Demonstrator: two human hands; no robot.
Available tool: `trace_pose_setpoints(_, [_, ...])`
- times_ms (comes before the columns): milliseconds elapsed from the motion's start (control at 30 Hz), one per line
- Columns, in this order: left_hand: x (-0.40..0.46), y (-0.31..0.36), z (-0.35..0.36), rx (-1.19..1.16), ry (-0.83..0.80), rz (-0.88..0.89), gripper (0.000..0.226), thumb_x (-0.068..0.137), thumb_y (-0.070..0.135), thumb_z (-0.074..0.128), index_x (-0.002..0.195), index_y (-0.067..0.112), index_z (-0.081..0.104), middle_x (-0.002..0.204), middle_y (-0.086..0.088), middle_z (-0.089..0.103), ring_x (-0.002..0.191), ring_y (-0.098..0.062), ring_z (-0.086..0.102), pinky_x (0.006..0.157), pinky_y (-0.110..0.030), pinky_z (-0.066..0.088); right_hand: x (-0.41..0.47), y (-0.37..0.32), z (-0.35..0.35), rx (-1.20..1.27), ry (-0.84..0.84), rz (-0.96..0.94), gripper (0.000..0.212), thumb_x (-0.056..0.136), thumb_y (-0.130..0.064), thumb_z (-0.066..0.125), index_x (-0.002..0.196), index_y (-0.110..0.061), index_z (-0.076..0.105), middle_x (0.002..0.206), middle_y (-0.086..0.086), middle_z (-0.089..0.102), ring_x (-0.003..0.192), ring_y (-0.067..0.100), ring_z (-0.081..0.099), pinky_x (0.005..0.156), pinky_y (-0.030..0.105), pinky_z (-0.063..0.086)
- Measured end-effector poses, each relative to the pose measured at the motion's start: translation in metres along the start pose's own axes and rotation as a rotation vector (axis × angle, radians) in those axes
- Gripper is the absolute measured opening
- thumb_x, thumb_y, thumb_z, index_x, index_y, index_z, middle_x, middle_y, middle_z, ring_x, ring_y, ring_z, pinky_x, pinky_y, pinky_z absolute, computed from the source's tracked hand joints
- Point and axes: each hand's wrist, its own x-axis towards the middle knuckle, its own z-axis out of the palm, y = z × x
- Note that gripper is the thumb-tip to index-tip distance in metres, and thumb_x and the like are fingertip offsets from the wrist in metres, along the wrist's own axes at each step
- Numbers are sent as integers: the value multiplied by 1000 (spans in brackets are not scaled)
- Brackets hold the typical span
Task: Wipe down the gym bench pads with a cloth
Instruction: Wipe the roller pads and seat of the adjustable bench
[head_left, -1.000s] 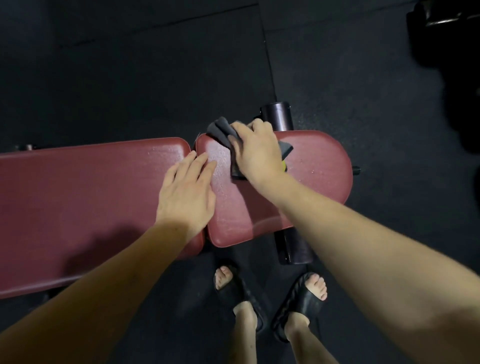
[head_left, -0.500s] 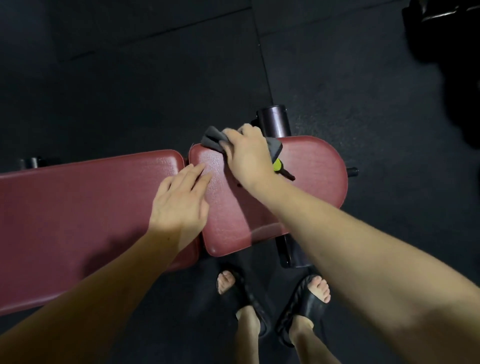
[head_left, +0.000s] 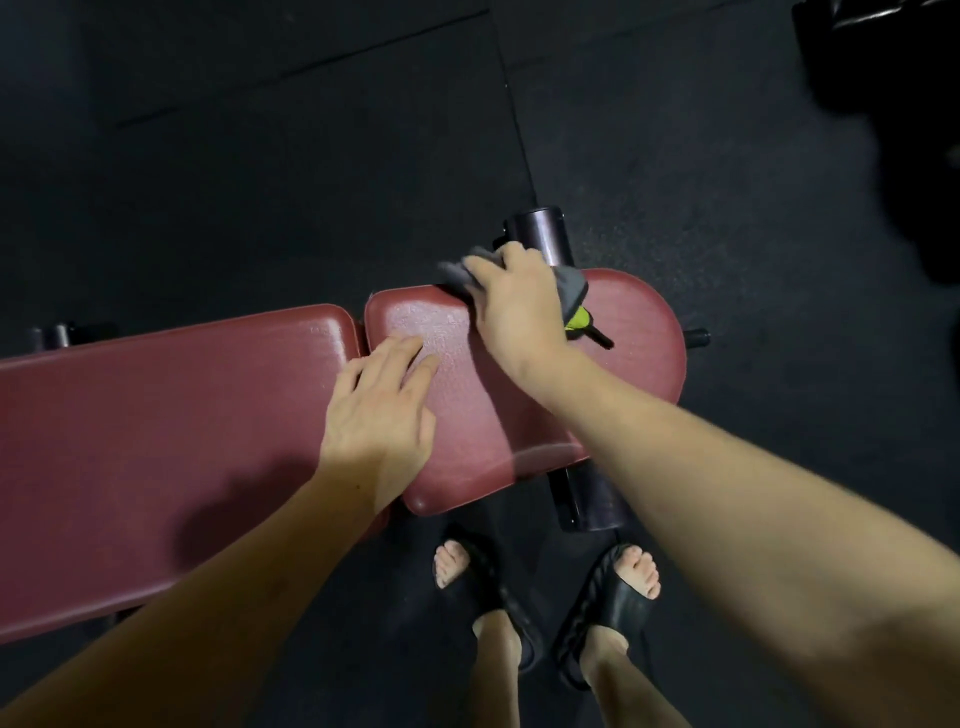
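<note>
**Bench wipe, far edge of the seat pad**

Cloth (head_left: 570, 285) is grey and bunched up under your right hand (head_left: 514, 306), right at the far edge of the short seat pad (head_left: 631, 332), with part of it hanging out over that edge. Your fingers are curled down over it, so you've got it gripped and pressed onto the pad. There's a bit of neon yellow-green (head_left: 577, 318) and a black strap-looking thing poking out by your wrist, can't tell what that is.

Your left hand (head_left: 376, 410) is just flat, fingers straight and a little spread, holding nothing. It sits across the gap where the seat pad meets the long back pad (head_left: 156, 426), fingertips on the seat pad side.

Both pads are dark red vinyl with a pebbly texture, and the seat pad catches a patchy shine near your left fingertips. A black roller (head_left: 535, 231) sticks out past the far edge of the seat pad, and its near end shows below the pad.

Floor (head_left: 260, 182) is black rubber matting with seams running through it. Room's pretty dim. You're standing in black slide sandals (head_left: 613, 603), toes pointing at the bench. Something dark and bulky sits in the top right corner, too murky to call.
</note>
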Motion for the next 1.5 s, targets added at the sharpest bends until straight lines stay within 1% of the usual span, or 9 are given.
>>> trace_pose_setpoints(100, [4,8,0,-2,0,5,53,86,12,61,139,14,60,152,-6,50,145,-24,39,115,-42,30,3,55,-21,-27,-75,2,28,101,-32,52,117,-19,70,109,14,60,101,36,55,85,44,49])
trace_pose_setpoints(233, [14,21,0,-9,-2,42,53,88,12,58,142,13,58,153,-8,49,147,-27,37,117,-45,30,-30,131,-40,-12,138,264,27,98,-25,51,111,-16,72,105,16,59,99,38,54,88,50,49])
trace_pose_setpoints(367, [17,33,-1,-28,-12,48,52,90,15,56,142,13,57,154,-8,48,148,-26,36,119,-45,29,-93,121,-31,74,234,382,33,96,-14,59,127,-17,70,117,12,58,108,31,52,97,43,47])
trace_pose_setpoints(533, [13,40,7,-17,-9,64,56,91,16,56,146,15,54,156,-7,45,150,-25,33,120,-46,29,-136,104,-27,42,225,329,41,99,-28,65,138,-14,62,134,10,56,121,27,49,109,40,39])
trace_pose_setpoints(667, [12,42,17,-4,-1,42,56,90,16,57,146,16,54,156,-6,46,150,-25,33,119,-46,27,-85,128,-25,8,238,225,34,96,-23,59,128,-15,68,125,12,60,112,36,51,99,48,45])
trace_pose_setpoints(800, [7,44,18,33,37,73,54,90,18,56,144,15,56,154,-6,49,149,-26,35,120,-47,27,-45,123,-21,32,265,286,29,98,-21,58,124,-15,69,113,12,61,106,34,53,93,44,46])
trace_pose_setpoints(1067, [-11,43,17,11,52,99,54,87,16,59,141,14,58,148,-6,54,144,-26,42,118,-45,29,-157,92,-13,92,222,253,38,94,-25,56,128,-15,69,105,11,59,97,27,53,91,37,43])
trace_pose_setpoints(1300, [-13,33,18,16,86,80,52,89,17,54,141,15,58,148,-5,53,142,-25,43,117,-44,28,-41,85,-6,-3,317,231,25,93,-18,64,116,-16,73,99,12,59,92,31,53,81,44,47])
trace_pose_setpoints(1500, [-22,26,11,3,67,59,57,90,16,58,147,15,53,153,-5,49,148,-25,36,119,-44,27,-162,60,-1,45,225,99,37,91,-19,58,125,-13,71,104,12,61,93,29,51,83,42,42])
